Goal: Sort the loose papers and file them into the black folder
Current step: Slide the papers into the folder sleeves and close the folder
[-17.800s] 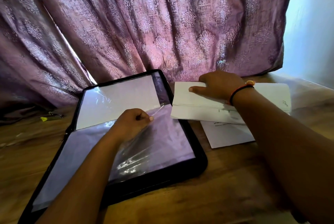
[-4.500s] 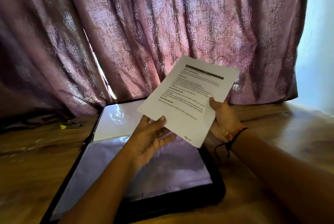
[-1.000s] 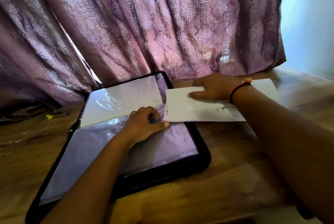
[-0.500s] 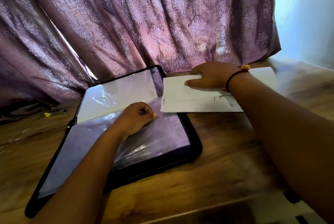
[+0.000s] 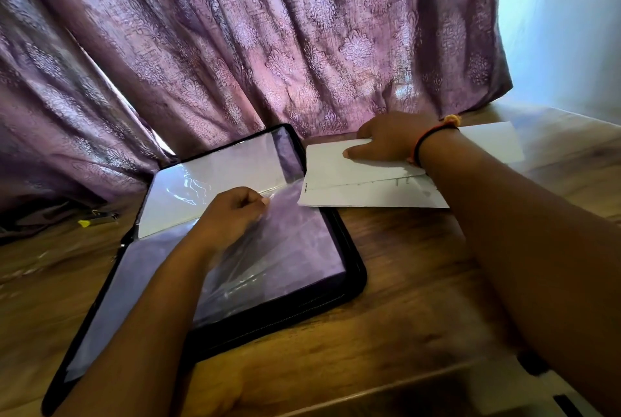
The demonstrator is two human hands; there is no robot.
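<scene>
I count one black folder (image 5: 353,268), lying open on the worktop (image 5: 386,299). One white sheet (image 5: 215,178) is already inside its far clear pocket. The loose papers (image 5: 353,188) lie just right of the folder; from the edges I make out at least two sheets, and their near left corner overlaps the folder's right rim.

My left hand (image 5: 235,211) is over the middle of the folder, knuckles up. Thumb and fingers pinch the edge of the near plastic sleeve (image 5: 285,242), which is wrinkled below the wrist. My right hand (image 5: 393,142), with a red and black wristband (image 5: 433,134), rests on the paper pile. The thumb lies flat on the top sheet and the fingers bend at the far edge; I cannot tell whether they grip it.

The folder's far edge meets the purple curtain (image 5: 268,47). Bare worktop lies nearer me than the papers and to the right of the folder. A small yellow object (image 5: 84,222) lies off to the left.
</scene>
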